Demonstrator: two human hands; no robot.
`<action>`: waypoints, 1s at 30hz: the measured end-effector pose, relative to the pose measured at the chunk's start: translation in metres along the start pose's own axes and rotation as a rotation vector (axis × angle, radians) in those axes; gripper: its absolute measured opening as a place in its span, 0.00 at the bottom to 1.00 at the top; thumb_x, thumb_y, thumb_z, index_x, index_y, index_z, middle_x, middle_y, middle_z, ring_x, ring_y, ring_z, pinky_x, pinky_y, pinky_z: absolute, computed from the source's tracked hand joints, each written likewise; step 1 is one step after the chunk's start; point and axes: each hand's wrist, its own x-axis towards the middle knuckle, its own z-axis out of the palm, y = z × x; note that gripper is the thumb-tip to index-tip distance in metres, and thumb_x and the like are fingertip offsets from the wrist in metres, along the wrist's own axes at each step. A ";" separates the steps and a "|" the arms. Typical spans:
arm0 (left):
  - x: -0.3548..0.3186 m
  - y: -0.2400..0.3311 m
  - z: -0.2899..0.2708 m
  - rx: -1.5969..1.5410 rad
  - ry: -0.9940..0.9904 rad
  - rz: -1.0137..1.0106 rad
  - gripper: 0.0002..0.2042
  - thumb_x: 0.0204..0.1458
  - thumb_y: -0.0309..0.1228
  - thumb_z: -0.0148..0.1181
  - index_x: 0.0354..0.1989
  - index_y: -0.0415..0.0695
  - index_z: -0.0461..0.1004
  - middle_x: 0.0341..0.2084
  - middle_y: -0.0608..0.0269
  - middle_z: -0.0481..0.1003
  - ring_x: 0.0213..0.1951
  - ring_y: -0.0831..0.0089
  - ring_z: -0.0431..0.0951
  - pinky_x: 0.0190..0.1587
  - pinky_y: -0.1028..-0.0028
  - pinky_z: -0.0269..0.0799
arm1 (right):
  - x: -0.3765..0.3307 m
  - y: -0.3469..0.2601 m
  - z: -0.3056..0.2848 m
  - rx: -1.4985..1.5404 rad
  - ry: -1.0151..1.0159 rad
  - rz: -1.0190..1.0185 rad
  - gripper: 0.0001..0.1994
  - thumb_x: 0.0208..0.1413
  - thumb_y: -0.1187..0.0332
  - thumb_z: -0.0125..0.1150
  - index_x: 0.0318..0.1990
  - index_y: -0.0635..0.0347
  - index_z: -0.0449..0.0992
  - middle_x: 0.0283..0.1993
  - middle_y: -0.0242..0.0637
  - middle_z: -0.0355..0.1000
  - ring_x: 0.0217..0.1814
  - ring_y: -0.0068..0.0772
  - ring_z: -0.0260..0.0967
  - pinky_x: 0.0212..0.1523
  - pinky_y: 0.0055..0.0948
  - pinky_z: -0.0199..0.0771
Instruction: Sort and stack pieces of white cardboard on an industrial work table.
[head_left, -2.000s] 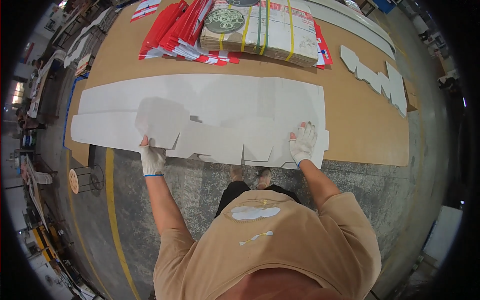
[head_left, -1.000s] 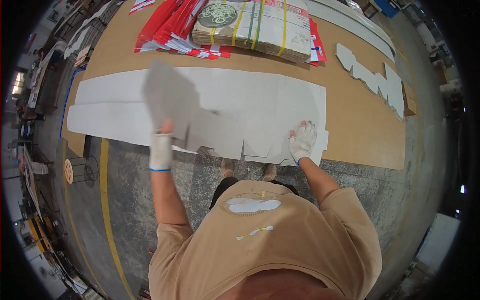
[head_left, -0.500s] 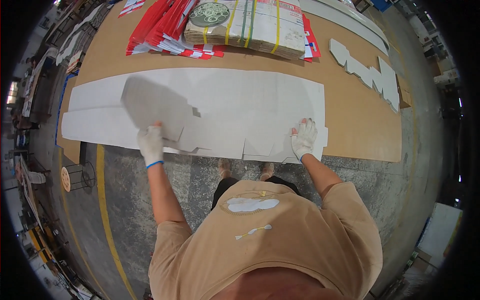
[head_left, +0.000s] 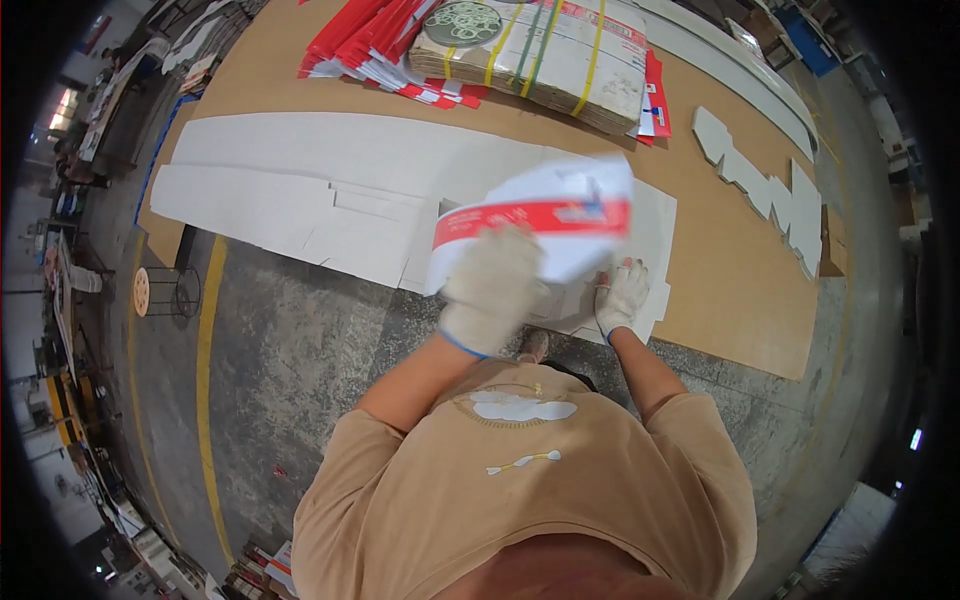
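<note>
In a white glove, my left hand [head_left: 495, 285] is closed around a flap of cardboard [head_left: 590, 185], white with a red band and a dab of blue. The flap is raised, bent and smeared by motion. Beneath it a long white die-cut cardboard sheet [head_left: 270, 150] lies across the table, its cut edge towards me. Also gloved, my right hand [head_left: 623, 295] rests flat on that sheet near its right end, fingers stretched out. Slots and fold lines show along the sheet's near edge. Whether the flap is separate from the sheet I cannot tell.
On the brown tabletop [head_left: 735, 290] stand a strapped bundle of flat cartons [head_left: 560, 65] and a fan of red and white card pieces [head_left: 365, 50]. A disc [head_left: 462, 23] sits on the bundle. At right lies a notched white cut-out [head_left: 750, 180]. A stool [head_left: 142, 292] stands left.
My left hand has swung from the left towards the right with the cardboard, whose red and white printed face now shows. My right hand stays on the sheet. The view has turned slightly.
</note>
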 end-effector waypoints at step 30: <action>-0.055 -0.132 -0.001 -0.594 0.258 -0.846 0.16 0.44 0.27 0.61 0.41 0.33 0.70 0.33 0.58 0.75 0.29 0.65 0.75 0.32 0.69 0.71 | 0.013 -0.052 -0.002 -0.136 -0.131 -0.158 0.33 0.51 0.50 0.47 0.60 0.62 0.53 0.64 0.50 0.45 0.67 0.52 0.39 0.63 0.50 0.39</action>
